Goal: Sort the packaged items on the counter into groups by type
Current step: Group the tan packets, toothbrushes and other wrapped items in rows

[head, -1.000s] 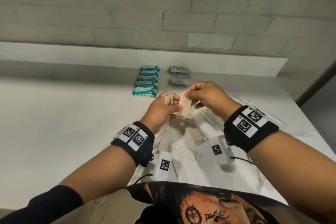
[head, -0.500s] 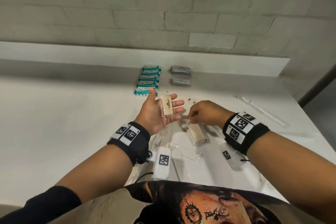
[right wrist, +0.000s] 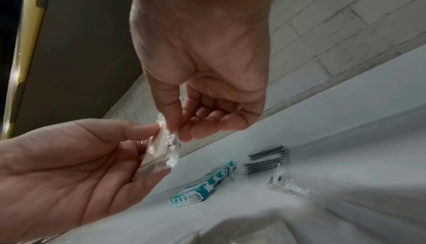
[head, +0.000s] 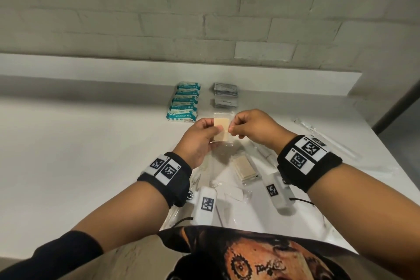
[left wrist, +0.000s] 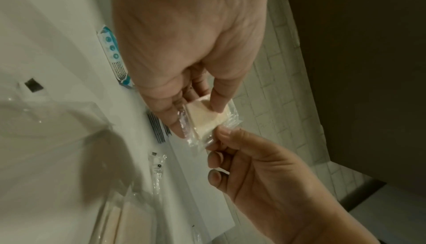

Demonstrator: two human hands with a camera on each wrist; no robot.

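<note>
A small tan packet [head: 221, 128] in a clear wrapper is held up between both hands above the white counter [head: 91, 154]. My left hand [head: 214, 132] grips its left side with thumb and fingers. My right hand [head: 231, 129] pinches the wrapper's right edge. The left wrist view shows the packet [left wrist: 207, 118] under my left thumb, with the right hand's fingertips [left wrist: 224, 132] on its sealed edge. The right wrist view shows the crinkled wrapper [right wrist: 164, 149] pinched by my right hand [right wrist: 175, 131]. Another tan packet [head: 244, 167] lies on the counter below my hands.
A row of teal-and-white packs [head: 185, 102] and a stack of grey sachets [head: 225, 95] lie at the back near the wall ledge. A clear packet [head: 223, 114] lies in front of the sachets. Long clear-wrapped items [head: 327, 141] and loose clear wrappers [head: 229, 193] lie to the right and near me.
Half a second ago my left palm lay open with a tan packet on it and my right hand was down at the counter. Now both hands hold a packet raised between them.
</note>
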